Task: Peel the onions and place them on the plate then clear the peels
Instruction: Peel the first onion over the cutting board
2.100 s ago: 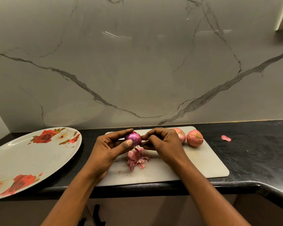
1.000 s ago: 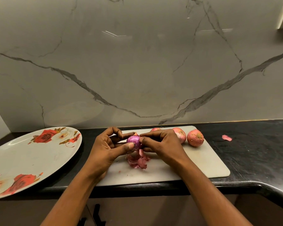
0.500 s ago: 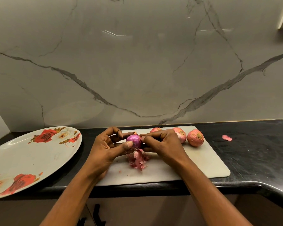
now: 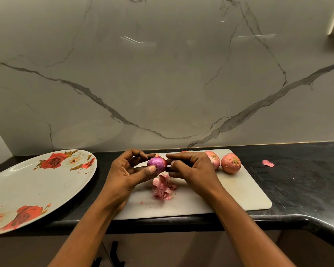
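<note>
Holding the small glossy purple onion just above the white rectangular cutting board. The left hand grips it between thumb and fingertips. The right hand has its fingers curled and pinches at the onion's right end; can't tell if a scrap of skin is in that pinch.

The purple onion looks close to fully peeled. Likely step: picking off the last bits at the end.

Handling, as a judgement:
- Purple onion: light, firm, slick without its skin, and round, so it will roll. Best held across the middle with the finger pads, ends left free for picking. Set it down on the plate, don't drop it.
- Heap of pink papery peels, on the board right under the hands: weightless, brittle, scatters easily. Better swept together than pinched one by one.

Two round pink-brown unpeeled onions sit at the board's far right, and a third is mostly hidden behind the right hand. The large white rose-patterned plate is at the left of the black stone table, well apart from the board, with no onion on it yet. One stray pink peel lies on the table right of the board and needs clearing too.
</note>
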`<state>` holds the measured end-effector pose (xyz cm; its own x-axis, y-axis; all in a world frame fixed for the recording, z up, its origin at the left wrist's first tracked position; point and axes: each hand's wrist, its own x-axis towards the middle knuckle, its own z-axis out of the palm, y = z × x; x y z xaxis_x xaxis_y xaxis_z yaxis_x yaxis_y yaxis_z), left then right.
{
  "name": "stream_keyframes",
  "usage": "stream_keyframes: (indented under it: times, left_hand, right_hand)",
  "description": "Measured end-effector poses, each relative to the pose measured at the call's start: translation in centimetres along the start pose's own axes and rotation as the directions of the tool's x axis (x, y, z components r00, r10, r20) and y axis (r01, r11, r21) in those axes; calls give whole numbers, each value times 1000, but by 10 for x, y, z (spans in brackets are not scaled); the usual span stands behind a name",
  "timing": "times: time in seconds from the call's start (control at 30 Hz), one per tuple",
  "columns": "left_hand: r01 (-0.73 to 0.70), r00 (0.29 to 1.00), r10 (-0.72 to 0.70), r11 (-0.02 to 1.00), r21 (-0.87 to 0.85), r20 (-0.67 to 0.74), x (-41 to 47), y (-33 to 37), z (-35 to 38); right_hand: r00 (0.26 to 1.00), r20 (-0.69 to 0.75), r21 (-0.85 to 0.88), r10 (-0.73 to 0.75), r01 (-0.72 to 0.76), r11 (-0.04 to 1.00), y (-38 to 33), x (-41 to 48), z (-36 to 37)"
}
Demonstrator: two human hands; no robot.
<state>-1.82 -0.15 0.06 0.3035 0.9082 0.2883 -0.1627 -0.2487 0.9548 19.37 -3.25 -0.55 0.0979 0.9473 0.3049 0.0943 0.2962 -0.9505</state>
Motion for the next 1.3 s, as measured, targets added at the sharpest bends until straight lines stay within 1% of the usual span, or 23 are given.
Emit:
stream_keyframes:
  times: [0.07,0.2,0.4,0.57,0.77,0.93,1.03,1.2,1.3]
  left_hand:
    - [-4,1000,4,1000,10,-8,0,0,0]
    - [-16,1000,17,998,62,-14,2,0,1]
    - [-47,999,46,994,98,12,2,0,1]
    - [-55,998,52,990,133,25,2,-4,-1]
    - [-63,998,59,986,154,36,3,-6,-3]
    - [-69,997,63,985,160,43,3,-6,-3]
    - [-68,997,62,984,165,45,3,-6,-3]
    - [-62,997,55,985,164,45,3,-6,-2]
    - [-58,998,51,986,157,47,3,-7,-2]
  right_hand:
    - [999,10,-15,-34,35,999,-1,-2,-1]
    - [991,47,-162,-128,134,978,0,-3,-1]
    - [987,21,-201,-160,161,966,5,2,-3]
    - [981,3,-301,-193,185,936,3,-1,0]
    - [972,17,-337,-236,228,914,0,-4,1]
    - [975,18,-300,-221,217,929,3,-1,0]
    - [972,11,-326,-234,224,918,3,-1,0]
    - [969,-4,-420,-248,223,879,5,-1,3]
    - [974,-33,-406,-225,192,893,5,0,3]
